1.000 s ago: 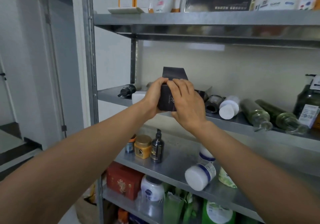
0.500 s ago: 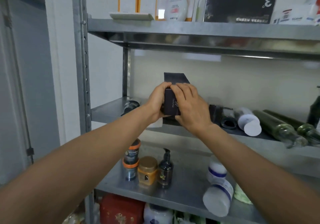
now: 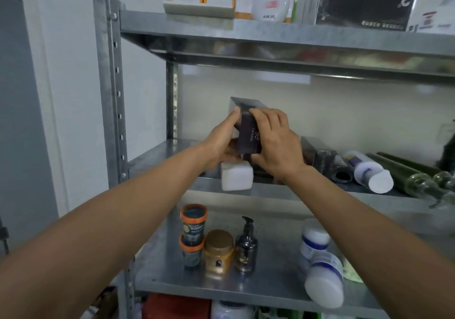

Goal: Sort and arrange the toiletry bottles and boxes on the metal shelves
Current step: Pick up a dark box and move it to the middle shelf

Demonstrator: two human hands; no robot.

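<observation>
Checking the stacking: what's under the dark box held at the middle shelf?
A white square container sits below the dark box, at the front of the shelf. The left hand and right hand cover the box's base, so contact cannot be seen.

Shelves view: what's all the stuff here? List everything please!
dark box: one, brown-black, held over middle shelf
white container: one, white, middle shelf front edge
green glass bottles: two, green, lying, middle shelf right
white bottle: one, white, beside them
stacked tubs: two, orange-lidded, lower shelf left
gold jar: one, gold, beside tubs
pump bottle: one, dark, beside jar
blue-banded jars: two, white, lower shelf right
black box: one, black, top shelf
left grip: one, holding dark box's left side
right grip: one, holding its right
</observation>
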